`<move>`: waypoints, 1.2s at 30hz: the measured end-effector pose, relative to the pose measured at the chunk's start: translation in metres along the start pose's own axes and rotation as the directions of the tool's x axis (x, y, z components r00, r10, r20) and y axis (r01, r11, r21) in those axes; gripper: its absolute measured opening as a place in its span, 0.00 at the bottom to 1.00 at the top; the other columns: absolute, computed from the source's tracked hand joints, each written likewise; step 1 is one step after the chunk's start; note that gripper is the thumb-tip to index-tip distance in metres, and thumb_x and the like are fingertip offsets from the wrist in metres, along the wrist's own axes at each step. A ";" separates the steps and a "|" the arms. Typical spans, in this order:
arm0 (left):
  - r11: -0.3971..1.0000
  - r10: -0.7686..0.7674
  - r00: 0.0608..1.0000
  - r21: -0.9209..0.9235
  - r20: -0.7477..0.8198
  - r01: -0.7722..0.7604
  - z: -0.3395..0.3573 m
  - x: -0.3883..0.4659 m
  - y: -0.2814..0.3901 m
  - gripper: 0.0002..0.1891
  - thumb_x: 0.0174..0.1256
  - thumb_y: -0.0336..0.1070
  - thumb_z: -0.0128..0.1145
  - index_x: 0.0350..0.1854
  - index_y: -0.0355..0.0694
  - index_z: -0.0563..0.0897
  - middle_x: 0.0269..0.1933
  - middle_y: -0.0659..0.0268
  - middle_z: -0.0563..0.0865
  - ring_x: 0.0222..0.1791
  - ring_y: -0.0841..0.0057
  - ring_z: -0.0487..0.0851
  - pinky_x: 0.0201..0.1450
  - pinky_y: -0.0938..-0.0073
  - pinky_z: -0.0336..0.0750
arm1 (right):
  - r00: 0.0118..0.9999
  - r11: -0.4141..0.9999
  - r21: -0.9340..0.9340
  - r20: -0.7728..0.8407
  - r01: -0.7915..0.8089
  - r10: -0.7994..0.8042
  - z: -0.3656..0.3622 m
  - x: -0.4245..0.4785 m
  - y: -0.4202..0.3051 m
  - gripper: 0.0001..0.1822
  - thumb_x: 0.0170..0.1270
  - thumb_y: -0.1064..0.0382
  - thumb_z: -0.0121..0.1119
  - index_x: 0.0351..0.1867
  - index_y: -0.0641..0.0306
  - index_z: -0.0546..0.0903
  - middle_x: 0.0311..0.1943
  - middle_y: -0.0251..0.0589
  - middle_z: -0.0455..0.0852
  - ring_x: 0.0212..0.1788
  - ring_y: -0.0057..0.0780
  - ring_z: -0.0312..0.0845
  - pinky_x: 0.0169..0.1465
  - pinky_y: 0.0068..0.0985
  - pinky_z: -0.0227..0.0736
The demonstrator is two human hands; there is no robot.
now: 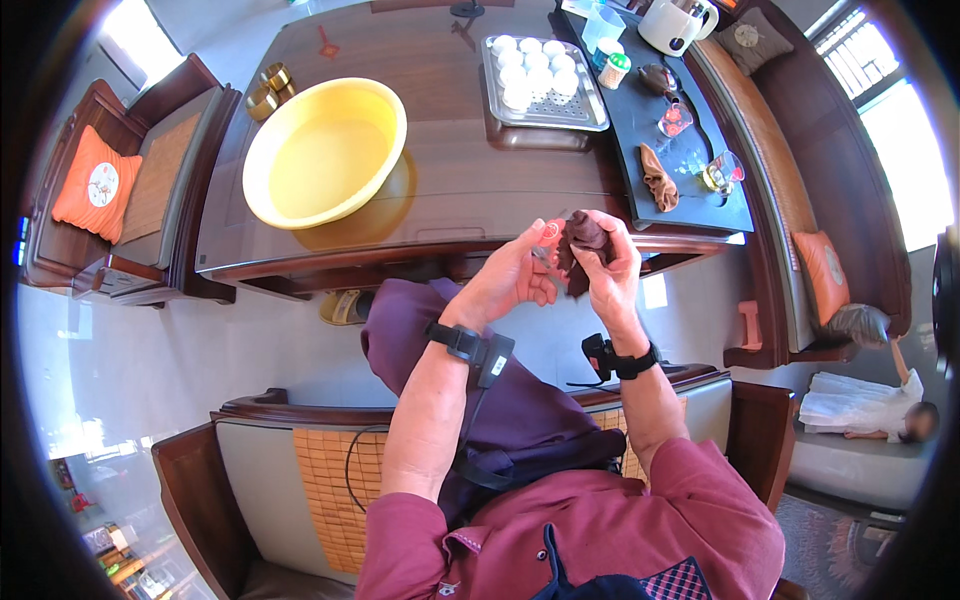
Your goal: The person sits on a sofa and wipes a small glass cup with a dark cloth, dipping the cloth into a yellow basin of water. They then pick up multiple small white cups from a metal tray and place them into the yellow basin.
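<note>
My left hand [525,270] holds a clear drinking glass with a red print [551,238], tilted, just past the table's front edge. Bunched in my right hand [611,262] is a dark brown cloth [587,236], pressed against the glass. Both wrists wear black straps with small devices. On the black tea tray [694,199] to the right lie a lighter brown folded cloth [658,180], a glass with red print [675,120] and a tipped glass [723,172] with some yellowish liquid.
A yellow basin [324,154] stands left on the wooden table [450,180], by two brass-coloured cups [262,103]. A metal tray [551,118] holds several white cups. A white kettle [673,26], dark teapot [658,81] and toothpick jar [615,71] stand right. A person lies far right.
</note>
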State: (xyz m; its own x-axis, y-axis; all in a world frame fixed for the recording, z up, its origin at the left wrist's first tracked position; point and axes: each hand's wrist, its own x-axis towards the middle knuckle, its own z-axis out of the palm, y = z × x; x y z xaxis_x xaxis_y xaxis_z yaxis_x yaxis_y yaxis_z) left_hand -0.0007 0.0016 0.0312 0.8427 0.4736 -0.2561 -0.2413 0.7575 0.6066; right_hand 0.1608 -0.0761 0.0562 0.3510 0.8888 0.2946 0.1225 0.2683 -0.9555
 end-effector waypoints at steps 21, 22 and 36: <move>0.839 0.406 0.912 0.420 -0.060 -0.345 0.008 0.007 -0.008 0.22 0.75 0.41 0.62 0.65 0.38 0.76 0.43 0.67 0.86 0.42 0.77 0.84 0.45 0.78 0.77 | 0.940 0.826 0.523 -0.125 -0.210 0.318 -0.013 0.030 -0.009 0.13 0.72 0.71 0.54 0.56 0.65 0.80 0.47 0.39 0.88 0.49 0.28 0.85 0.52 0.26 0.81; 0.885 0.330 0.943 0.363 -0.049 -0.291 0.004 0.005 -0.006 0.22 0.77 0.44 0.60 0.66 0.39 0.76 0.43 0.68 0.85 0.40 0.79 0.83 0.43 0.80 0.76 | 0.951 0.855 0.454 -0.052 -0.249 0.304 -0.013 0.031 -0.015 0.13 0.72 0.72 0.55 0.56 0.65 0.80 0.47 0.38 0.87 0.49 0.27 0.84 0.52 0.26 0.81; 0.932 0.362 0.907 0.108 -0.215 -0.346 -0.002 0.007 0.003 0.22 0.80 0.58 0.46 0.43 0.45 0.82 0.28 0.73 0.84 0.21 0.86 0.75 0.23 0.84 0.63 | 0.851 0.692 0.534 0.107 -0.486 0.515 -0.023 0.015 0.008 0.16 0.75 0.65 0.56 0.60 0.66 0.76 0.46 0.45 0.87 0.43 0.33 0.86 0.46 0.28 0.82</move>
State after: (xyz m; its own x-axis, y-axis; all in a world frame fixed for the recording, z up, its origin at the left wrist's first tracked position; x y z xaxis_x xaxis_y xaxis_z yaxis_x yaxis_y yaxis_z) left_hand 0.0029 0.0084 0.0296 0.5735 0.8004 -0.1745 -0.4645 0.4932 0.7355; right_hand 0.1889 -0.0690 0.0533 0.2624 0.9338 -0.2431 -0.5820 -0.0478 -0.8118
